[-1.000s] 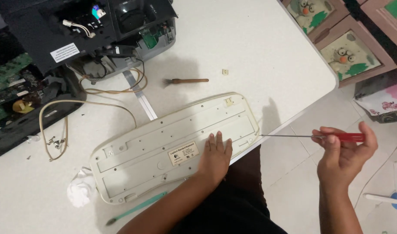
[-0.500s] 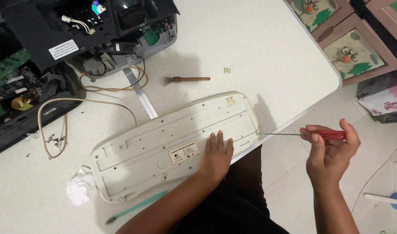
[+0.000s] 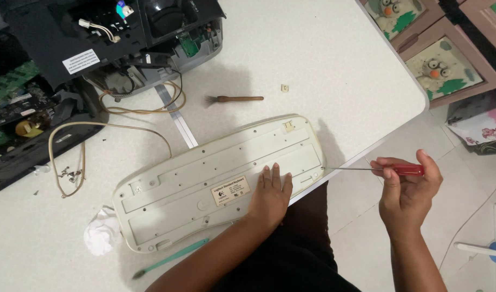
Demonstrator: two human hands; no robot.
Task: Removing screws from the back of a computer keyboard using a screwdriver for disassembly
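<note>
A cream keyboard [image 3: 204,173] lies face down on the white table [image 3: 323,59], its back panel with a small label up. My left hand [image 3: 270,196] rests flat on the keyboard's back near its front edge. My right hand [image 3: 407,189] is off the table's right edge and grips a red-handled screwdriver [image 3: 407,170]. The thin shaft points left, and its tip sits at the keyboard's right end.
An opened black printer [image 3: 118,38] and a green circuit board [image 3: 12,92] sit at the back left. A beige cable [image 3: 86,127], loose screws [image 3: 69,174], a small brush [image 3: 234,99], a white tissue [image 3: 101,233] and a teal toothbrush [image 3: 172,258] lie around the keyboard.
My right hand has carried the screwdriver left, toward the keyboard's right end. My left hand stays flat on the keyboard.
</note>
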